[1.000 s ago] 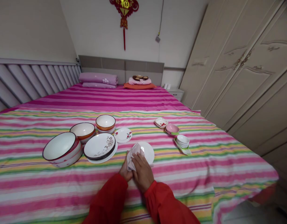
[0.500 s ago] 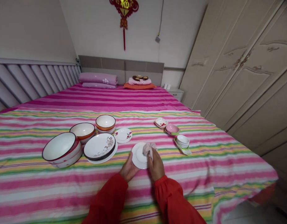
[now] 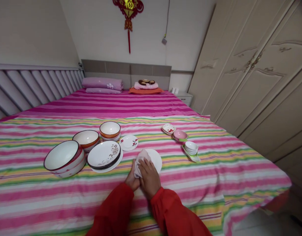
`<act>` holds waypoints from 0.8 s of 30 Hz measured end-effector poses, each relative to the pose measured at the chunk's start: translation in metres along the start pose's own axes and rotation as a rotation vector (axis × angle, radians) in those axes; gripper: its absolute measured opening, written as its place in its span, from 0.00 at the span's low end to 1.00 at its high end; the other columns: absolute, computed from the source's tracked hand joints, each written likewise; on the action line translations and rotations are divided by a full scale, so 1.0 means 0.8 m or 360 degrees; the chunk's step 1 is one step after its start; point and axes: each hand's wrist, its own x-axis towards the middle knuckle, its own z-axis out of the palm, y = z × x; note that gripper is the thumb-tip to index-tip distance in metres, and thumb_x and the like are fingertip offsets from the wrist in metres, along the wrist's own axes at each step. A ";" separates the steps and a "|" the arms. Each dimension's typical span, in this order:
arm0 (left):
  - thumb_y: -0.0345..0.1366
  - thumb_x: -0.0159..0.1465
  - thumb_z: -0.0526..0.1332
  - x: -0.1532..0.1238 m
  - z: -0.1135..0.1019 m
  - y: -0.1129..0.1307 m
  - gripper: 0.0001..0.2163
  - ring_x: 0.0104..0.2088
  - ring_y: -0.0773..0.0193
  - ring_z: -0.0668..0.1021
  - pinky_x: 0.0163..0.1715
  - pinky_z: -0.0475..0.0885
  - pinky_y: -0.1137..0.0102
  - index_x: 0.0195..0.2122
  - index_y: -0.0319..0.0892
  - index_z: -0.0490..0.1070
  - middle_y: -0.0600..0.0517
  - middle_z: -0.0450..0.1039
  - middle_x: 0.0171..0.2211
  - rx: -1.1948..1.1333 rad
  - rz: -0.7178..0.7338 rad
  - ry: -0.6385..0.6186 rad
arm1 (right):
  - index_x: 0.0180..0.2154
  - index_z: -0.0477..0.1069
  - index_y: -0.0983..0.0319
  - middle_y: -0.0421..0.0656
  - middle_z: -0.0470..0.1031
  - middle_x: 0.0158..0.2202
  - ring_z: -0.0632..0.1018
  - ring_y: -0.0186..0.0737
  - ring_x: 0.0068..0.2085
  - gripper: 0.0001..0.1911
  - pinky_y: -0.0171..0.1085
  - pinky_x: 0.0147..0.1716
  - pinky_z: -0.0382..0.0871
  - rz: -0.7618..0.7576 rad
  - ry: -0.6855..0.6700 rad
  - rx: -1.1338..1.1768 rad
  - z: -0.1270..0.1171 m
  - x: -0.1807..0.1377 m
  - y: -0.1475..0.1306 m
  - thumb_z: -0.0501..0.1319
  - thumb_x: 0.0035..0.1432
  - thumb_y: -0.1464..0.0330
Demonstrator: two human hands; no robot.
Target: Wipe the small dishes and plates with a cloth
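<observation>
A small white plate [image 3: 156, 160] is held above the striped cloth, gripped at its left edge by my left hand [image 3: 132, 178]. My right hand [image 3: 149, 177] presses a pale pink cloth [image 3: 142, 157] over the left part of the plate, and the cloth hides that side of the rim. Just beyond lies a small plate with red flowers [image 3: 129, 143]. To the left rests a stack of dark-rimmed plates with a brown floral pattern [image 3: 104, 154].
Large bowls [image 3: 64, 155], an orange-banded bowl [image 3: 86, 139] and another bowl [image 3: 110, 130] stand at left. At right are a patterned dish [image 3: 168, 128], a pink bowl [image 3: 180, 135] and stacked small white bowls [image 3: 191, 147]. A striped cloth [image 3: 190, 183] covers the bed.
My right hand has moved the pink cloth from the right side of the plate to its left edge, close to my left hand. The fingers of my right hand now lie over the cloth.
</observation>
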 end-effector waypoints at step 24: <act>0.42 0.67 0.44 0.004 0.007 -0.001 0.22 0.53 0.59 0.70 0.58 0.54 0.61 0.60 0.40 0.56 0.44 0.70 0.52 0.0154 -0.0048 -0.0227 | 0.28 0.73 0.66 0.42 0.76 0.23 0.75 0.39 0.25 0.17 0.35 0.27 0.68 0.1481 0.0676 0.2336 -0.062 0.014 0.054 0.71 0.32 0.65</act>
